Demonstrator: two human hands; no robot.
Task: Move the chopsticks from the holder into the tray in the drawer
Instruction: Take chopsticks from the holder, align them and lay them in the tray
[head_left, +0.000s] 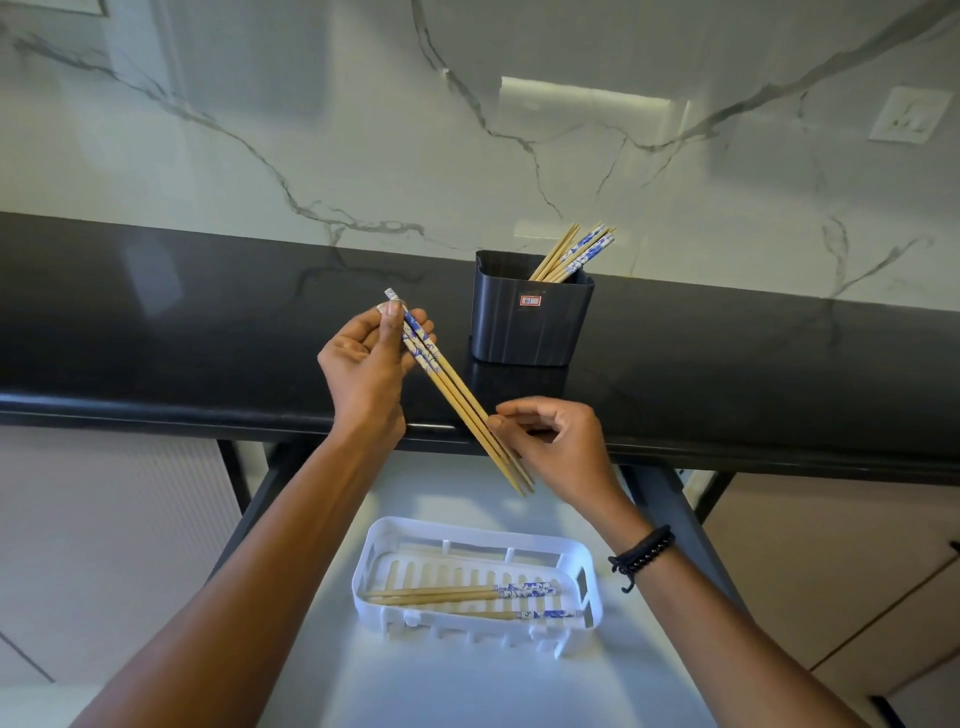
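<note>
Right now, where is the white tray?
In the head view the white tray sits bottom centre in the open drawer, below the black counter, with chopsticks lying in it.

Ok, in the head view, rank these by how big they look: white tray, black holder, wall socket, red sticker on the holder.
1. white tray, though it is nearest the camera, which flatters it
2. black holder
3. wall socket
4. red sticker, smallest by far

The holder (530, 322) hides the lower ends of its chopsticks (574, 252); its label (530, 300) is illegible.
</note>
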